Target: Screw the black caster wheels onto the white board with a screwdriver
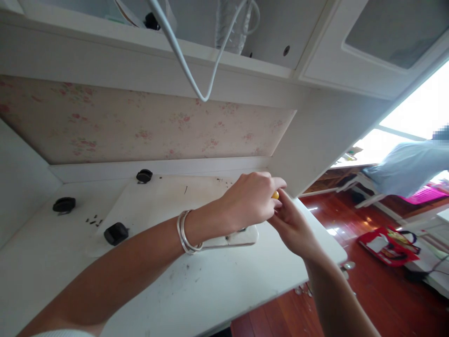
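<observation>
Yellow piece [275, 194] in view: seems clamped in curled fingers of left hand [249, 198]; can't tell grip of right hand [293, 228]; could drop, rolling off white desktop [224, 281], through loose hold

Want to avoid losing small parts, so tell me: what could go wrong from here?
The small yellow object in the left hand, beside the right hand, might slip and drop over the nearby right edge of the white desk. The loose dark bits lying between two black casters could scatter if knocked.
</observation>
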`<state>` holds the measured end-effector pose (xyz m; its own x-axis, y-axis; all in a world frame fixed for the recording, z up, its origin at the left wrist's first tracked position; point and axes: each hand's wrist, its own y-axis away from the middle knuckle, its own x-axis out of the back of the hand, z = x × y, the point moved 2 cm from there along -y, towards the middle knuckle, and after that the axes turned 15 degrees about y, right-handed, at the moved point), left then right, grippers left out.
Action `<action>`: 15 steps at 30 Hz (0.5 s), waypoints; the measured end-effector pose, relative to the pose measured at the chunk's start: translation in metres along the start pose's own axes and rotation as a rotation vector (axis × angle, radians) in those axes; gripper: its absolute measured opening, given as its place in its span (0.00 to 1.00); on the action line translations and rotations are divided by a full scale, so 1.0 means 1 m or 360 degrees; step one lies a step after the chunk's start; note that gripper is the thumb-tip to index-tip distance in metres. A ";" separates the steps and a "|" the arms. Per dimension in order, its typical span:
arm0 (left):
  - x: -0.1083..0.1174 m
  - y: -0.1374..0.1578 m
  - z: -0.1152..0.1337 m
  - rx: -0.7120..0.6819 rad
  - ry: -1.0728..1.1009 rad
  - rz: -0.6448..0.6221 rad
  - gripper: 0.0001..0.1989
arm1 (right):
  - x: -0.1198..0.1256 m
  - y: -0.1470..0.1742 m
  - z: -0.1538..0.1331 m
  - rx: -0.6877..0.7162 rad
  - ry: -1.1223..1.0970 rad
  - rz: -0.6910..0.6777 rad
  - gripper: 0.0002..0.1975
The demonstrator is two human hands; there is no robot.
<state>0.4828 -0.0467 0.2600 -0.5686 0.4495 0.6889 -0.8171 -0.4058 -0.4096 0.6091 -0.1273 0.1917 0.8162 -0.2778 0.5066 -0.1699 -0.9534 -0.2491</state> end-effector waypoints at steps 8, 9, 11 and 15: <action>-0.002 0.005 0.004 -0.0071 0.0095 -0.0057 0.08 | 0.001 0.001 0.005 0.0042 0.0264 0.0280 0.19; -0.002 0.006 0.004 -0.0047 0.0025 0.0008 0.07 | 0.000 0.002 0.003 0.0046 0.0238 0.0222 0.20; -0.002 0.006 0.004 -0.0022 -0.0090 0.0102 0.05 | -0.002 0.002 0.000 0.0039 0.0119 0.0110 0.21; 0.000 0.004 0.006 -0.0099 -0.0031 0.0034 0.07 | -0.001 0.000 0.002 0.0022 0.0177 0.0277 0.20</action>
<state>0.4800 -0.0529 0.2621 -0.5847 0.4253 0.6909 -0.8093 -0.3649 -0.4603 0.6094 -0.1272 0.1901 0.7089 -0.4502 0.5429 -0.2946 -0.8884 -0.3519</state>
